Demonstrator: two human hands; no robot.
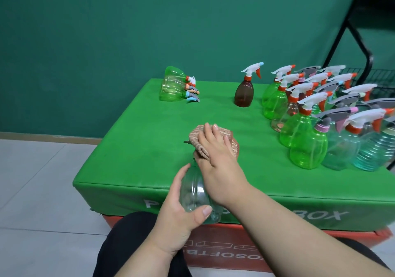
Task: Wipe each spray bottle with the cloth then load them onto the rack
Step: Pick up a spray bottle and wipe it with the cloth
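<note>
Gripping clear plastic spray bottle [193, 191] in curled left hand [178, 219] at near edge of green padded box [136, 146], pressing brown woven cloth [197, 134] under flat-fingered right hand [220, 161].

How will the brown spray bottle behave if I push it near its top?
The brown spray bottle looks see-through and seemingly empty, so probably light. Its trigger head above a narrow neck suggests a high push may tip it. Once down, its round body might roll.
</note>
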